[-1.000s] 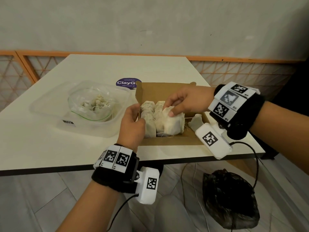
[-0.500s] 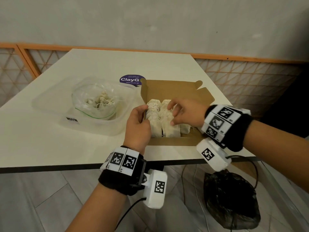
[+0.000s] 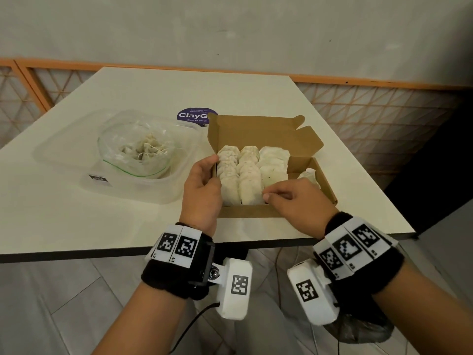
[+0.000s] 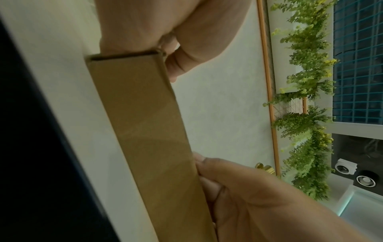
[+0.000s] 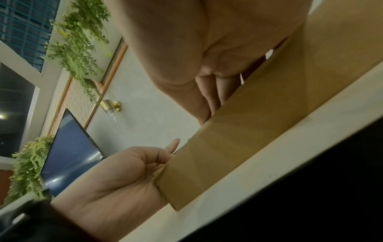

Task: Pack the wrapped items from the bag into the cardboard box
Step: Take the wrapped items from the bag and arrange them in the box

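White table [image 3: 76, 216], cardboard box [image 3: 258, 134] between hands

Brown cardboard box [image 3: 258, 135]; off-white wrapped items [image 3: 249, 172].

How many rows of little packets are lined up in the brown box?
3 rows stand in the cardboard box: the left row by the left hand, the middle row, and the right row by the right hand. One loose packet lies apart, rightward.

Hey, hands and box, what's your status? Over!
Left hand steadies the cardboard box. Right hand fingers rest on wrapped items, three rows. Bag holds more. Nothing blocking.
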Motion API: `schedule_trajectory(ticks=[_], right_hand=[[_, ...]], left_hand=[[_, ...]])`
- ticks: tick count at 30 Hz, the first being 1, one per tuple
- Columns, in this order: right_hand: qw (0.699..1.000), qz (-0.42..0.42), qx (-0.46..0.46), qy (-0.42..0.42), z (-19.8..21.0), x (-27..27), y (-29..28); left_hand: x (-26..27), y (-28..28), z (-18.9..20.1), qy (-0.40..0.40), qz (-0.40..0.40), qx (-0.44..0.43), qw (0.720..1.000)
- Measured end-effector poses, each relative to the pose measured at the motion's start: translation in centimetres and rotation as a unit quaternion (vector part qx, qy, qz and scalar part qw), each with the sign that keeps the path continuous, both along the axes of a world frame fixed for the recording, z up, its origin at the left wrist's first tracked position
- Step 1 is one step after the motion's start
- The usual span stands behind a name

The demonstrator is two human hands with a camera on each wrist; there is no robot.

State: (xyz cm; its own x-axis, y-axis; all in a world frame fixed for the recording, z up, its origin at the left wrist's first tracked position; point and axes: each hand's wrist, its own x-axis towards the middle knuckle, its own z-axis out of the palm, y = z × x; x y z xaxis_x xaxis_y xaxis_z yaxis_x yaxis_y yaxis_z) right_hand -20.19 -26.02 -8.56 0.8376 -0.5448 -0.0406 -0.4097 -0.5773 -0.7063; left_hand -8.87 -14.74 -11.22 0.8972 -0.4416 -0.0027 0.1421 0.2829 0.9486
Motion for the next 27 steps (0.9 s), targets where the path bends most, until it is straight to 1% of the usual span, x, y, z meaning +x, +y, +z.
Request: schedule_trajectory(ticks=[2, 3, 5, 7, 9, 11, 13, 17, 23, 25, 27], right_hand=[[1.000, 0.010, -0.025, -0.008, -0.1, -0.1, 0.4], [1.000, 0.001, -0.026, -0.017, 0.0, -0.2, 0.2], [0.997, -0.054, -0.027, -0.043, 0.9, -0.6, -1.0], [0.990, -0.116, -0.074, -0.040, 2.2, -1.1, -3.2], [0.974, -0.168, -0.149, 0.015, 3.1, -1.3, -5.4], [0.959, -0.196, -0.184, 0.094, 3.5, -1.4, -6.5], [0.953, -0.182, -0.193, 0.147, 3.4, -1.3, -6.6], [0.948, -0.146, -0.201, 0.199, 2.1, -0.5, -6.2], [0.955, -0.180, -0.177, 0.154, 2.0, 0.1, -6.7], [0.962, -0.169, -0.166, 0.134, 2.2, -0.2, -6.9], [0.964, -0.150, -0.164, 0.145, 2.3, -0.5, -7.1]], left_hand=[[0.1, 0.0, 0.0, 0.004, 0.000, -0.002, 1.000], [0.1, 0.0, 0.0, 0.005, -0.001, -0.004, 1.000], [0.1, 0.0, 0.0, 0.003, -0.002, -0.001, 1.000], [0.2, 0.1, -0.1, 0.006, -0.002, -0.001, 1.000], [0.2, 0.1, -0.1, 0.014, -0.004, -0.007, 1.000], [0.3, 0.2, -0.1, 0.026, -0.008, -0.011, 1.000], [0.6, 0.2, 0.1, 0.043, -0.009, -0.015, 0.999], [0.9, 0.5, 0.3, 0.074, -0.016, -0.022, 0.997], [0.6, 0.3, 0.7, 0.058, -0.005, -0.009, 0.998], [0.6, 0.3, 0.8, 0.060, -0.009, -0.009, 0.998], [0.7, 0.3, 0.8, 0.063, -0.011, -0.010, 0.998]])
